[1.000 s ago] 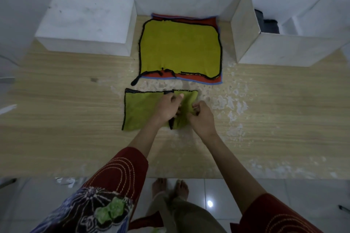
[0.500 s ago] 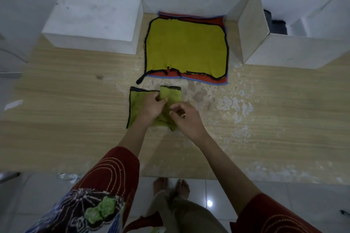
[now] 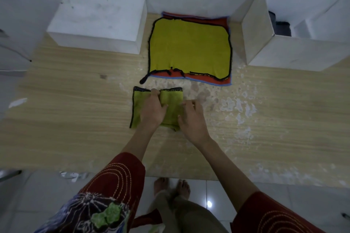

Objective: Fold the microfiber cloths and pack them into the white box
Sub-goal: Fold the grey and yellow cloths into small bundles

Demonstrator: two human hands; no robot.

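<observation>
**Head cam: both hands on the part-folded green cloth**

Head view looks down at your L hand (image 3: 153, 108). It lies palm-down on the green microfiber cloth (image 3: 171, 108), fingers fairly straight and pointing away from you, thumb reaching across onto the folded-over flap. Nothing is gripped; it just presses the fabric flat.

Your R hand (image 3: 191, 118) sits at the cloth's right edge w/ fingers bent and the tips touching the fold. Can't tell whether they pinch the fabric or only rest on it. The two hands are close together, nearly touching over the cloth.

The cloth has black edging and lies on the wooden table (image 3: 75, 111) in front of you. Its right part is doubled over the middle, and a single layer shows at the left.

Just beyond it is a flat stack: a yellow-green cloth (image 3: 189, 47) w/ black trim on top and an orange cloth (image 3: 208, 81) w/ blue edge under it, showing along the near and far sides.

Right of the stack is the open white box (image 3: 284, 54), w/ a dark item (image 3: 282, 27) inside; can't tell what it is. Left of the stack is a closed white box (image 3: 98, 19).

The tabletop surface is flaking in pale patches (image 3: 236, 107) to the right of your hands. Your red sleeves w/ stitched curves (image 3: 117, 178) and bare feet (image 3: 171, 185) on the tiled floor (image 3: 217, 191) show at the bottom.
</observation>
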